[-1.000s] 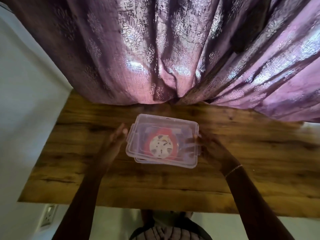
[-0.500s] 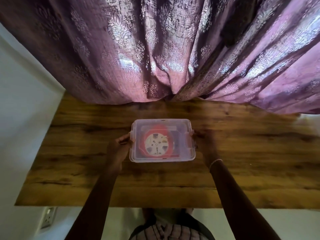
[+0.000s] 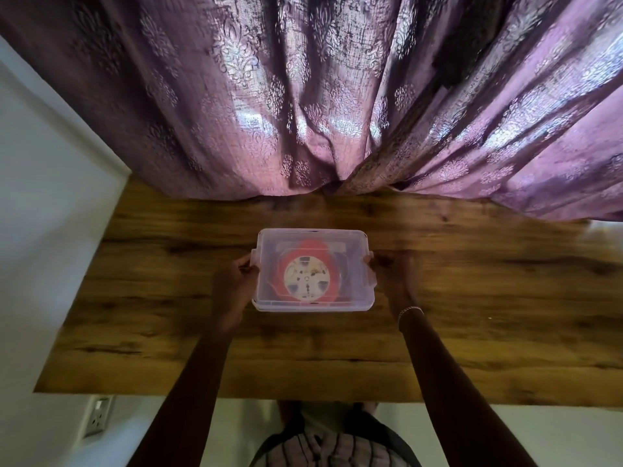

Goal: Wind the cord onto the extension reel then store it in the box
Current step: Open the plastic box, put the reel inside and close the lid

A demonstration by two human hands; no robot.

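A purple patterned curtain [image 3: 303, 96] hangs over the far edge of the brown wooden worktop [image 3: 472, 315]. About the middle of the worktop, a little nearer its far edge, stands the clear rectangular plastic box [image 3: 354, 291]. The red round extension reel [image 3: 305, 281] lies flat inside it, and no loose cord shows.

One second ago the clear lid [image 3: 312, 239] lay crooked on the box; now it sits square on the rim. The left hand [image 3: 236, 284] has come to the left side clip [image 3: 254, 262] and grasps it with curled fingers. The right hand [image 3: 394, 278] touches the right side clip [image 3: 371, 264], but it is blurred, so I cannot tell if it grasps or only presses. In my judgement the storing is almost done and only the clips remain.
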